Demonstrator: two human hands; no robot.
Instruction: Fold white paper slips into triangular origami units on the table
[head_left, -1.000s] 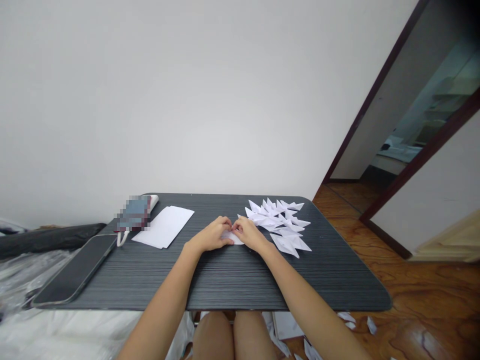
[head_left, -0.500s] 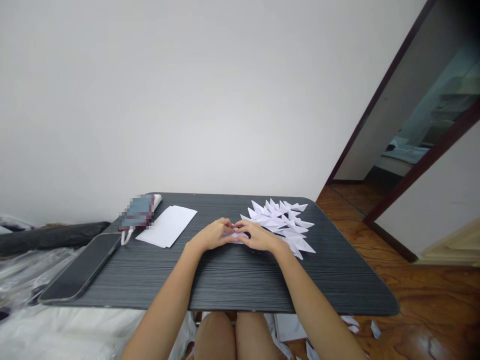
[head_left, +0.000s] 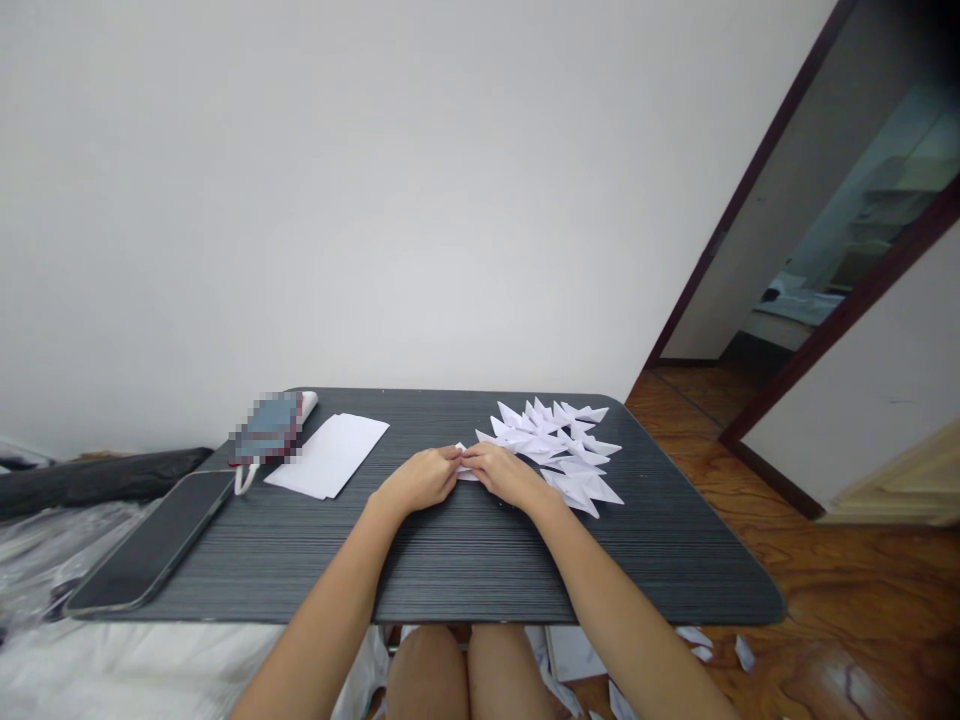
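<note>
— Hands first?
— Left hand with fingers curled closed on a small folded white paper piece; thumb hidden. Right hand pinched onto the same piece from the other side.
— Lying where?
— Around the middle of the black, finely striped table with rounded corners.
— And outward from there?
— On the table's right half, just beside the right hand, a cluster of spiky folded white paper shapes. On the left half, well apart from the left hand, overlapping flat white rectangular sheets.
— Farther left?
— Near the table's far left corner, a pixelated blue-and-red item. Along the left edge, a flat black rectangular phone.
— Beyond?
— Behind the table, a plain white wall; below, to the right, a glossy brown wooden floor with white paper scraps.
</note>
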